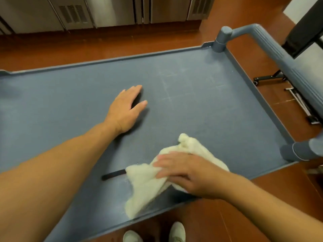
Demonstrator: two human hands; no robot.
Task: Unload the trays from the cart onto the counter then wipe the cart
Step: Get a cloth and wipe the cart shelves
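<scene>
The blue-grey cart top (201, 105) fills the view, with a raised rim and faint white scuff marks near its far right. No trays are on it. My left hand (125, 109) rests flat on the middle of the surface, fingers slightly apart, holding nothing. My right hand (187, 173) presses down on a crumpled white cloth (145, 187) near the cart's front edge. A thin black slot or strip (113, 174) shows on the surface just left of the cloth, partly hidden under it.
The cart's ribbed grey handle (279, 55) arches over the right end on two posts. Stainless steel cabinet fronts (111, 11) stand beyond the far rim. Red-brown floor surrounds the cart. A black stand's legs (272, 78) sit at right. My white shoes (177, 232) show below.
</scene>
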